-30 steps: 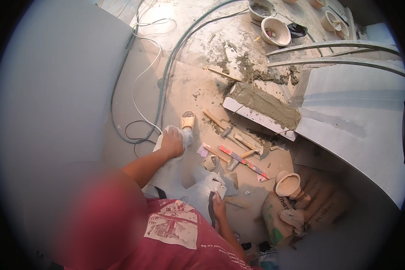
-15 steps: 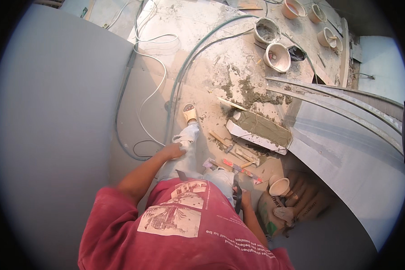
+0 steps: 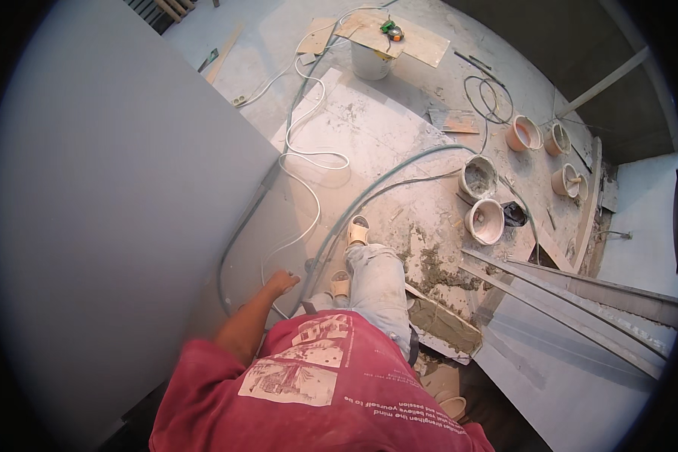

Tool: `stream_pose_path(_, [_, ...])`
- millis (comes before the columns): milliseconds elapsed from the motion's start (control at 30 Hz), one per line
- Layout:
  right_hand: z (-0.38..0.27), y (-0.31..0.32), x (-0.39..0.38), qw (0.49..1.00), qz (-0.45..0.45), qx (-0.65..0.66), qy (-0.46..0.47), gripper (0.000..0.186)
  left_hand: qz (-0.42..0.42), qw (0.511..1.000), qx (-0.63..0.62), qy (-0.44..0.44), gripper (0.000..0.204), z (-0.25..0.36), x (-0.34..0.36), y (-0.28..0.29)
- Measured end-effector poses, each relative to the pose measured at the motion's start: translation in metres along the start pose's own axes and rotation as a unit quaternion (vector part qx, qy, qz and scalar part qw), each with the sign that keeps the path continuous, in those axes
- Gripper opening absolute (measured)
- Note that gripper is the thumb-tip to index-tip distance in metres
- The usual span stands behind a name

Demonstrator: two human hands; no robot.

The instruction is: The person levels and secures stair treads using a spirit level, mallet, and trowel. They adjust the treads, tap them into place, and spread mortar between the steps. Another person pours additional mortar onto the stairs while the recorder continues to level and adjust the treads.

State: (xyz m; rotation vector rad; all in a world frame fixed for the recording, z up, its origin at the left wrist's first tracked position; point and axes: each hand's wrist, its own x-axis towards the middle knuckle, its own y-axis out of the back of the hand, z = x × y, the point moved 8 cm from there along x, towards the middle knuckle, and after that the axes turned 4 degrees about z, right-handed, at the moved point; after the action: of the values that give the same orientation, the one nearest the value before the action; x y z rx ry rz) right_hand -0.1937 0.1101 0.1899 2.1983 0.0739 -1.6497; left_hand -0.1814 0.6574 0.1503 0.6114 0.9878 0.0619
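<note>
Furthest left, a large grey slab (image 3: 113, 226) stands on edge and fills that side of the view. Its lower edge runs just beside the left hand (image 3: 282, 282). That hand hangs low with the fingers loosely curled. It holds nothing and does not touch the slab. The right hand is hidden behind the red shirt (image 3: 316, 392), so I cannot tell its state.

Just ahead of the left hand, a white cable (image 3: 309, 158) loops over the floor (image 3: 369, 128). A grey hose (image 3: 369, 197) curves past the person's sandalled feet (image 3: 358, 230).

As things lie, the work looks partly done. To the right of the feet a rough patch of mortar (image 3: 429, 264) is smeared on the floor. Close by the right leg, a board loaded with wet mortar (image 3: 448, 325) waits. No slab lies bedded in that patch.

Further right, two buckets (image 3: 484, 220) stand near the mortar, one of them holding grey mix. Three more tubs (image 3: 523, 134) sit beyond them. Far ahead, a white bucket (image 3: 371, 62) carries a plywood sheet with a tape measure on it. At the far right, more grey slabs and long metal rails (image 3: 580, 301) lie stacked.

The cable, the hose and the buckets crowd the floor between the hand and the mortar patch.
</note>
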Motion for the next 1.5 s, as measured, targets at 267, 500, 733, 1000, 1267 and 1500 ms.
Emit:
stream_pose_path(267, [-0.185, -0.004, 0.096, 0.997, -0.018, -0.05, -0.059, 0.022, -0.042, 0.986, 0.1, -0.124, 0.05, 0.018, 0.109, -0.014])
stream_pose_path(500, [-0.521, 0.038, 0.169, 0.995, 0.007, 0.022, 0.098, 0.022, 0.081, 0.955, -0.24, 0.155, 0.049, 0.115, 0.172, 0.12])
stream_pose_path(733, [-0.816, 0.005, 0.156, 0.961, 0.005, -0.018, 0.276, 0.027, 0.092, 0.899, -0.419, 0.092, 0.062, 0.239, 0.25, 0.208])
stream_pose_path(1000, [-0.8, -0.084, 0.185, 0.989, 0.039, -0.073, 0.121, 0.021, -0.007, 0.988, 0.009, -0.156, 0.039, 0.155, 0.358, 0.17])
stream_pose_path(1267, [-0.781, -0.132, 0.196, 0.594, 0.045, -0.621, 0.509, 0.023, -0.05, 0.923, -0.327, 0.198, 0.044, 0.213, 0.449, 0.381])
stream_pose_path(1500, [-0.906, -0.136, 0.15, 0.986, 0.074, 0.043, 0.145, 0.02, 0.004, 0.967, -0.243, 0.079, 0.079, 0.341, 0.558, 0.55])
